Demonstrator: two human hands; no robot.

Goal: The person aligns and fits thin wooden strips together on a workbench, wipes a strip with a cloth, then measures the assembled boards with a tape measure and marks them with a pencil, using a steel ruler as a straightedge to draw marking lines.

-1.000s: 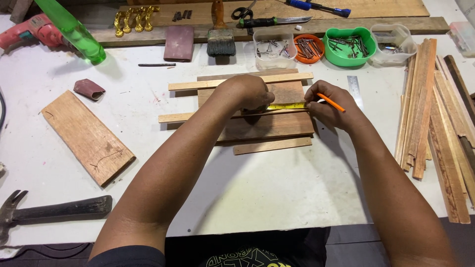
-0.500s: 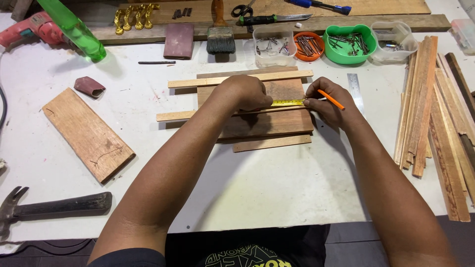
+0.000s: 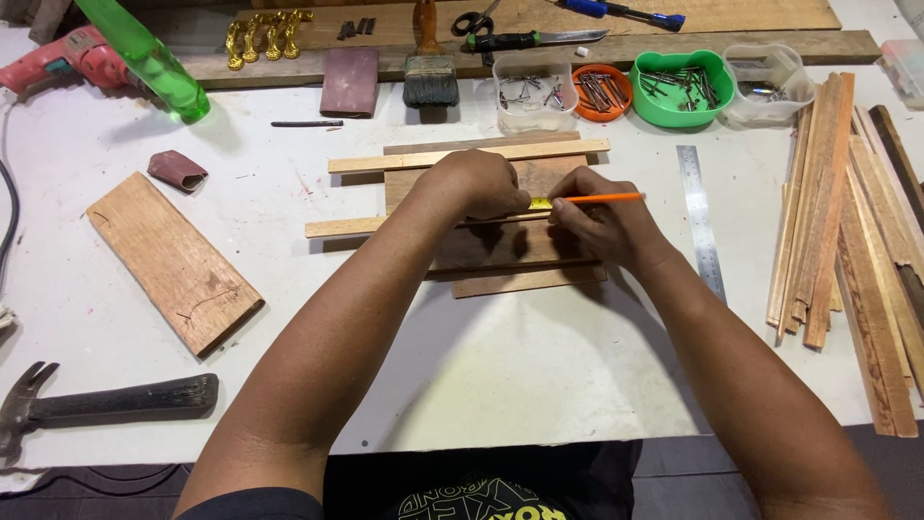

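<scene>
A dark brown rectangular wooden board (image 3: 486,246) is seen lying flat at the middle of the white worktable (image 3: 539,376). Two pale thin wooden strips are laid across it: the upper strip (image 3: 385,162) near its far edge, the middle strip (image 3: 346,227) across its centre. A third pale strip (image 3: 529,281) is found along its near edge.

The left hand (image 3: 476,183) is pressed down on the board and the middle strip, fingers curled and clenched over a yellow measuring tape (image 3: 541,203), of which only a short length is exposed between the two hands. The right hand (image 3: 602,226) is closed around an orange pencil (image 3: 602,198), gripped between thumb and fingers, shaft lying nearly level and pointing right. The tip is held at the tape, on the middle strip; whether it touches cannot be told.

A steel ruler (image 3: 701,217) is noted just right of the right hand, and a pile of pale wooden slats (image 3: 847,231) further right. To the left, a reddish-brown plank (image 3: 173,262) and a small folded piece of sandpaper (image 3: 176,170) are recorded. A black-handled claw hammer (image 3: 106,403) lies at the near left edge. Along the far side are observed a green plastic bottle (image 3: 144,60), a red power drill (image 3: 67,56), a paintbrush (image 3: 429,72), a clear tub of nails (image 3: 532,94), an orange dish of nails (image 3: 602,91) and a green bowl of screws (image 3: 681,87).
</scene>
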